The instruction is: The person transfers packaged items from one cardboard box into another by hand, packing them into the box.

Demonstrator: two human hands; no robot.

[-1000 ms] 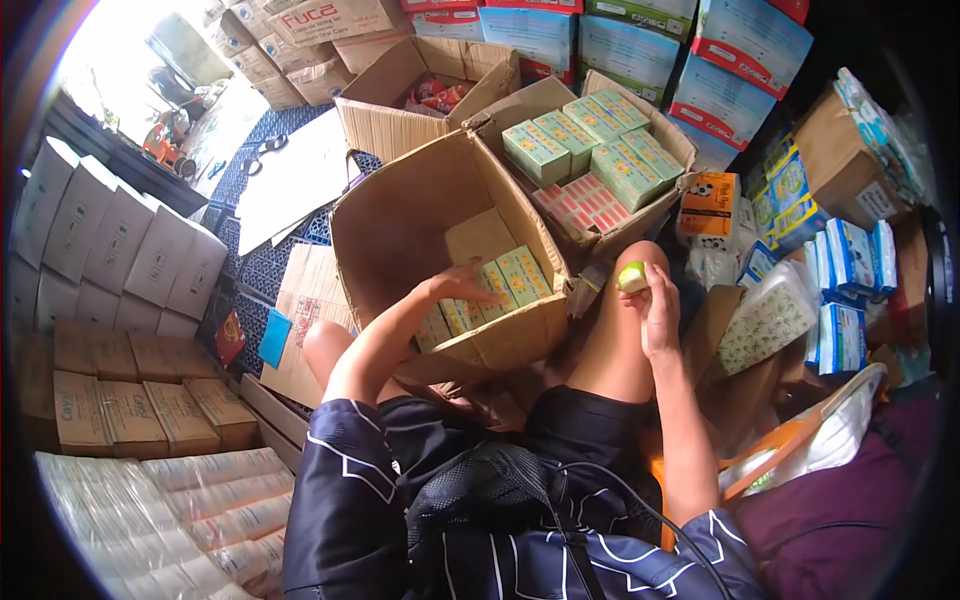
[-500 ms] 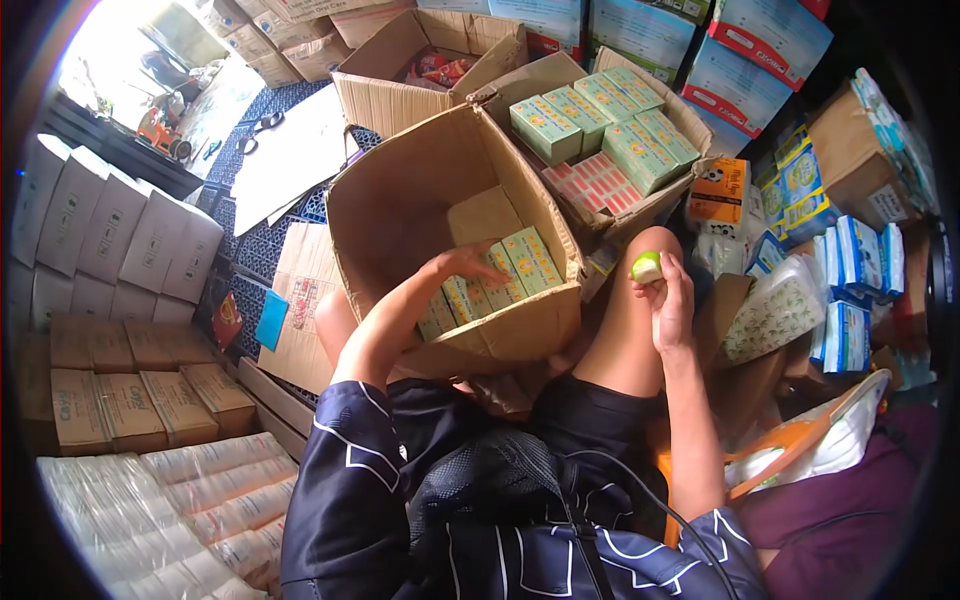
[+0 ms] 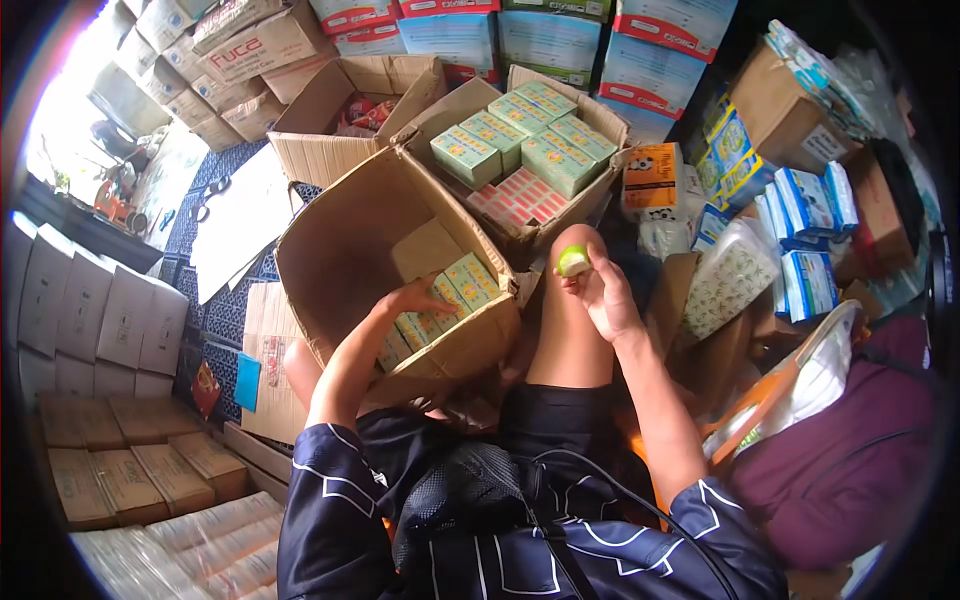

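Two bare hands are visible in the head view: the right hand [image 3: 608,300] holds a green-skinned fruit [image 3: 574,261] with pale flesh exposed, outside the open cardboard box [image 3: 335,235]. The left hand [image 3: 412,297] reaches inside that box, fingers over the row of small green-and-yellow cartons [image 3: 468,283]; whether it grips one cannot be determined. Beyond, a second box [image 3: 587,203] contains larger green cartons [image 3: 562,160] beside red-and-white packs [image 3: 520,197].

The shirt [image 3: 480,565] was navy with white lines, the small cartons [image 3: 471,281] pale green, the package [image 3: 732,280] white with green leaf prints.
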